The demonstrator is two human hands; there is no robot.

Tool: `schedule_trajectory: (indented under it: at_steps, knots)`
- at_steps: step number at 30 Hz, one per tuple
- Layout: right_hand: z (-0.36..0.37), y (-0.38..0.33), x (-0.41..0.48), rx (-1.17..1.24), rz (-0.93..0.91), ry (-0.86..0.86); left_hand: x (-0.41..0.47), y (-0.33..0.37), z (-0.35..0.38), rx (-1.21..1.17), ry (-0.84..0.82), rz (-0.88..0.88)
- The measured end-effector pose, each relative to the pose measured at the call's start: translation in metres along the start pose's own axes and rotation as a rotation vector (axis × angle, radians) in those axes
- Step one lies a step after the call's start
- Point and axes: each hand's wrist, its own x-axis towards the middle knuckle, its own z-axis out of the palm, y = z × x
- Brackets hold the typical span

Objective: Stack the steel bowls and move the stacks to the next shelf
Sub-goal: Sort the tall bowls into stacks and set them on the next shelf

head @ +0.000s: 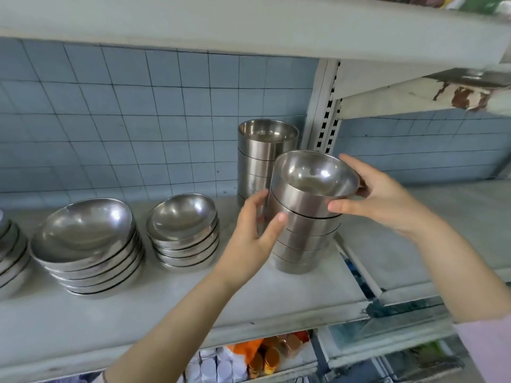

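Head view — close, toward shelf

We find open board along the shelf's near edge, in front of every stack. On the right the next shelf offers open surface. The near bowl stack blocks the right end, a second stack and the slotted upright behind it. Leftward, shallow bowl stacks crowd the shelf; the upper shelf caps headroom.

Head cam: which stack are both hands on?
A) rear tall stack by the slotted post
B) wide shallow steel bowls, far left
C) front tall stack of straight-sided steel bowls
C: the left hand and right hand both curl round the front tall stack of straight-sided steel bowls, one on each side.
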Motion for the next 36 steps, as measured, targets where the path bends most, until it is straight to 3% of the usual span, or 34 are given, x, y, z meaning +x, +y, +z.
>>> schedule_trajectory:
  at_steps: [3,5,8,10,22,32,36]
  knots:
    - [-0.008,0.001,0.004,-0.019,0.004,-0.079,0.017,0.015,0.001,-0.007,-0.055,0.063]
    - [-0.004,0.005,0.005,0.092,-0.041,-0.12,0.025,0.019,0.004,0.023,-0.07,0.107]
    - [0.016,0.016,0.004,0.36,-0.113,-0.03,0.029,0.016,0.006,0.038,-0.012,0.141]
    - [0.025,0.024,0.003,0.413,-0.153,0.033,0.028,0.015,0.006,0.067,0.027,0.148]
    - [0.017,0.038,0.002,0.499,-0.189,0.017,0.025,0.016,0.023,0.201,0.152,0.169]
    - [0.0,0.04,0.015,0.338,-0.182,-0.113,0.028,0.014,0.009,0.311,0.09,0.192]
    - [-0.005,0.028,0.024,0.374,-0.19,-0.127,0.031,0.022,0.019,0.228,0.072,0.204]
